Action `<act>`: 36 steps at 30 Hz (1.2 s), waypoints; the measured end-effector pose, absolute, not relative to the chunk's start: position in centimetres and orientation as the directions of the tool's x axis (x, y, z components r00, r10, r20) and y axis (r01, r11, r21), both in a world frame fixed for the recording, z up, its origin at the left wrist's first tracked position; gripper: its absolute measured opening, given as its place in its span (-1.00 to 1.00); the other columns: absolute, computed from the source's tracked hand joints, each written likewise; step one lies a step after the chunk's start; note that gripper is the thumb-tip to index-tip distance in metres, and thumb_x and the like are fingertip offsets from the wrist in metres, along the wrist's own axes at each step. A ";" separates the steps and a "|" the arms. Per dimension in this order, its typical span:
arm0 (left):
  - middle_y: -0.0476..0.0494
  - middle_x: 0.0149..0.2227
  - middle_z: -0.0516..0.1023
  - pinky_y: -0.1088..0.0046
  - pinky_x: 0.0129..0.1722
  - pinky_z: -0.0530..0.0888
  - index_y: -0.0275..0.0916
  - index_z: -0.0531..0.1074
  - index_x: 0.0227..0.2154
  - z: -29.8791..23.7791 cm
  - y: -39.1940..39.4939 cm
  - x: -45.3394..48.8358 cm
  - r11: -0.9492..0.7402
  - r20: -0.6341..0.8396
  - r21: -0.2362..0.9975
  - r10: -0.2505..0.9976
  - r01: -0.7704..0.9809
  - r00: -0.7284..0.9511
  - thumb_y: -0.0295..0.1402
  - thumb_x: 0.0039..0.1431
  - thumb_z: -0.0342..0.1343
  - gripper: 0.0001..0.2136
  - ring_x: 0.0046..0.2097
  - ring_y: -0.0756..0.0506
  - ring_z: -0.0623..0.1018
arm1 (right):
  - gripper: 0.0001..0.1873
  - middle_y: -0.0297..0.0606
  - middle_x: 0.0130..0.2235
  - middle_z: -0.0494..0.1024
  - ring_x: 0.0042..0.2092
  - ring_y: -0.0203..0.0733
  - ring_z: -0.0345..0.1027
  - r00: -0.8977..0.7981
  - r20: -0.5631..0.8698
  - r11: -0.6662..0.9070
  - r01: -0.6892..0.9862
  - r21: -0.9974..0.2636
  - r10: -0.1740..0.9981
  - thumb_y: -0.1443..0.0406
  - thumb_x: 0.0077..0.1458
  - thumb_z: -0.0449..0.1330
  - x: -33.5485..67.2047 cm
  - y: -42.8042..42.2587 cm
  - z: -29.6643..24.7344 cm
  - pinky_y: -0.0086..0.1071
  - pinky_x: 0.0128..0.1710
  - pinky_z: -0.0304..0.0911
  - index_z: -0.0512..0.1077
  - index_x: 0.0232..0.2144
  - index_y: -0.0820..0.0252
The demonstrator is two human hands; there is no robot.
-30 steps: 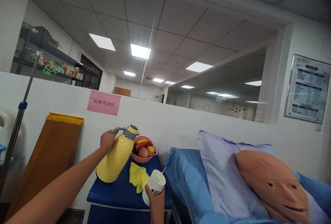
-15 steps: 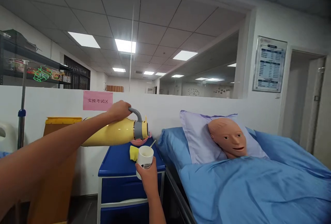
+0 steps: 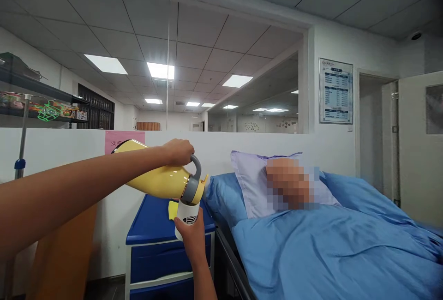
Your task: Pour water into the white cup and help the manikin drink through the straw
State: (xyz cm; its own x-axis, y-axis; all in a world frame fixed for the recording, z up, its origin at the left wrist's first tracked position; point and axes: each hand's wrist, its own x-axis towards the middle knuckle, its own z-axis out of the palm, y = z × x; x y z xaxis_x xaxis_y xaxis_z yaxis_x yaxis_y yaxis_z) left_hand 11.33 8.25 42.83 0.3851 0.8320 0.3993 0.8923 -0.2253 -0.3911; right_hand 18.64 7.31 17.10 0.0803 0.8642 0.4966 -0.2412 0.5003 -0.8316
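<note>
My left hand (image 3: 179, 151) is closed around the grey handle of a yellow thermos jug (image 3: 161, 182). The jug is tipped, its spout end pointing down and to the right, right at the rim of a white cup (image 3: 188, 213) with a dark printed mark. My right hand (image 3: 193, 233) grips the cup from the near side, thumb on its left. The spout covers the cup's mouth, so any liquid inside cannot be seen. Behind the cup, a yellow cloth (image 3: 172, 210) lies on the blue bedside cabinet (image 3: 148, 221).
To the right stands a bed with a blue quilt (image 3: 311, 254); a manikin head (image 3: 289, 182), blurred out, rests on its lilac pillow (image 3: 245, 184). A dark bed rail (image 3: 230, 263) runs beside the cabinet. At left are an orange-brown board (image 3: 65, 249) and a metal pole (image 3: 23, 138).
The jug has tilted further downward and moved right, bringing its spout down onto the cup's rim. The view has shifted to the right. Both hands keep their hold.
</note>
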 end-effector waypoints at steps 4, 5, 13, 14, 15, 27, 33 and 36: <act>-0.29 -0.31 0.55 0.27 -0.26 0.36 -0.24 0.55 -0.41 43.7 7.1 12.5 -0.232 0.366 -0.467 0.827 0.853 0.426 -0.37 0.04 0.05 -0.83 -0.21 -0.27 0.53 | -0.55 -0.34 -0.33 0.50 -0.33 -0.19 0.34 0.108 0.511 0.520 -0.269 -0.811 0.853 0.30 -0.20 0.28 18.6 7.4 17.2 -0.38 -0.33 0.24 0.30 -0.18 0.20; -0.29 -0.31 0.55 0.27 -0.27 0.37 -0.23 0.55 -0.40 43.9 6.9 12.8 -0.238 0.350 -0.487 0.828 0.840 0.438 -0.37 0.03 0.05 -0.83 -0.22 -0.26 0.53 | -0.54 -0.35 -0.33 0.50 -0.34 -0.18 0.34 0.115 0.508 0.519 -0.272 -0.811 0.854 0.29 -0.20 0.29 18.6 7.4 17.2 -0.38 -0.35 0.24 0.31 -0.18 0.19; -0.32 -0.27 0.57 0.27 -0.31 0.40 -0.22 0.56 -0.35 45.3 5.9 13.8 -0.248 0.256 -0.625 0.831 0.740 0.494 -0.36 0.01 0.05 -0.79 -0.24 -0.25 0.55 | -0.55 -0.37 -0.35 0.50 -0.32 -0.12 0.38 0.132 0.493 0.509 -0.272 -0.816 0.860 0.25 -0.22 0.32 18.6 7.2 17.3 -0.32 -0.32 0.28 0.34 -0.20 0.15; -0.32 -0.27 0.57 0.28 -0.31 0.40 -0.22 0.56 -0.34 45.5 5.8 13.8 -0.240 0.258 -0.631 0.831 0.737 0.492 -0.35 0.02 0.04 -0.79 -0.24 -0.25 0.55 | -0.55 -0.37 -0.35 0.50 -0.32 -0.12 0.38 0.129 0.490 0.506 -0.271 -0.819 0.862 0.25 -0.22 0.32 18.6 7.1 17.3 -0.32 -0.32 0.28 0.34 -0.20 0.15; -0.31 -0.26 0.57 0.28 -0.30 0.40 -0.21 0.56 -0.33 45.6 5.7 13.8 -0.232 0.264 -0.636 0.831 0.736 0.489 -0.34 0.03 0.03 -0.78 -0.24 -0.24 0.55 | -0.54 -0.37 -0.36 0.51 -0.32 -0.12 0.38 0.124 0.487 0.502 -0.269 -0.822 0.865 0.25 -0.22 0.32 18.6 7.1 17.2 -0.32 -0.32 0.28 0.34 -0.20 0.15; -0.28 -0.26 0.57 0.33 -0.22 0.39 -0.20 0.57 -0.26 47.5 4.8 13.9 -0.192 0.332 -0.638 0.805 0.746 0.491 -0.30 0.08 0.05 -0.76 -0.20 -0.20 0.53 | -0.52 -0.35 -0.32 0.51 -0.28 -0.06 0.38 0.100 0.499 0.506 -0.275 -0.818 0.861 0.23 -0.22 0.33 18.5 6.8 17.0 -0.25 -0.27 0.29 0.33 -0.17 0.02; -0.29 -0.27 0.58 0.32 -0.28 0.38 -0.22 0.58 -0.31 47.1 4.7 14.0 -0.216 0.305 -0.675 0.789 0.706 0.533 -0.34 0.05 0.05 -0.78 -0.26 -0.19 0.54 | -0.54 -0.35 -0.32 0.50 -0.28 -0.08 0.39 0.009 0.530 0.512 -0.276 -0.814 0.848 0.24 -0.20 0.34 19.1 7.0 16.8 -0.25 -0.25 0.30 0.31 -0.20 0.08; -0.31 -0.26 0.58 0.32 -0.33 0.38 -0.23 0.57 -0.29 46.9 4.5 14.2 -0.216 0.297 -0.686 0.789 0.695 0.538 -0.36 0.05 0.01 -0.75 -0.28 -0.20 0.54 | -0.54 -0.37 -0.32 0.49 -0.28 -0.12 0.37 0.017 0.541 0.525 -0.270 -0.808 0.841 0.25 -0.16 0.32 19.2 7.0 17.0 -0.29 -0.27 0.30 0.29 -0.17 0.11</act>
State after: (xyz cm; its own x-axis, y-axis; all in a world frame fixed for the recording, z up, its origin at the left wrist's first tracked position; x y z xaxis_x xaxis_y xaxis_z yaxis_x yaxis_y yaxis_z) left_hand 14.17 4.49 46.91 0.5384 0.7885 0.2972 0.6952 -0.2163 -0.6855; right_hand 19.20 6.99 16.95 0.0169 0.8411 0.5407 -0.2697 0.5246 -0.8075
